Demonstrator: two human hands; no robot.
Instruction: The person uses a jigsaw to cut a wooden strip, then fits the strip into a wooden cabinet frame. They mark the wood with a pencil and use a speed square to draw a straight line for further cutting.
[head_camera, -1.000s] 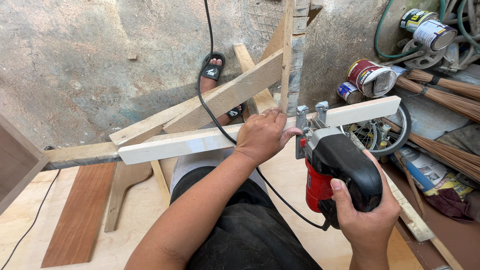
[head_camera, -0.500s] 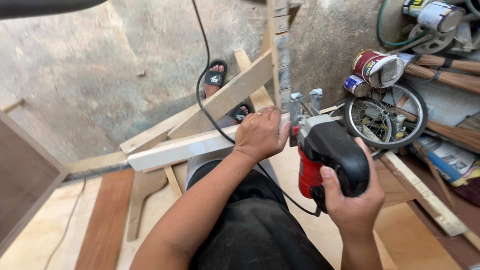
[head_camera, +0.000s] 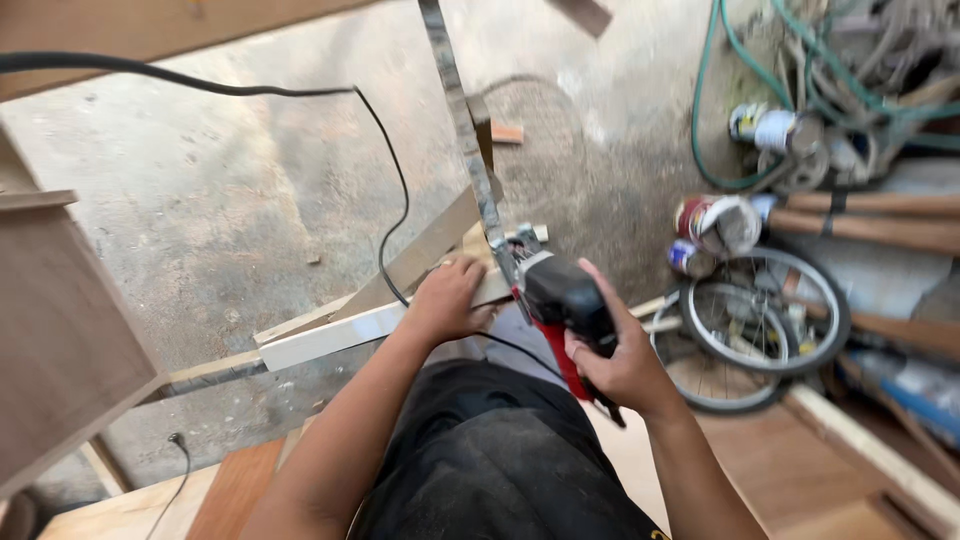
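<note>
The right hand (head_camera: 622, 362) is wrapped around the body of a red and black handheld power tool (head_camera: 560, 305), its grip clamped on the dark upper housing with the thumb lying along the near side. The tool's metal front end sits against a long white-painted wooden strip (head_camera: 340, 336), which runs from lower left up toward the centre, lying across the person's lap above the dark, dusty trousers (head_camera: 480, 450). The left hand (head_camera: 447, 297) presses down flat on that strip just beside the tool, fingers curled together over its far edge, so its grip is closed on the wood. A black power cord (head_camera: 385, 200) loops from the upper left edge down to the area of the hands; where it meets the tool is hidden, probably behind the left hand.

A thin pale upright slat (head_camera: 462, 130) rises from just behind the tool toward the top edge. A brown wooden panel (head_camera: 60, 330) stands at the left. Beneath everything is a grey concrete floor (head_camera: 250, 200). To the right lie a small spoked bicycle wheel (head_camera: 750, 325), a few paint tins (head_camera: 715, 222), long wooden poles (head_camera: 870, 215) and a green hose (head_camera: 800, 60).
</note>
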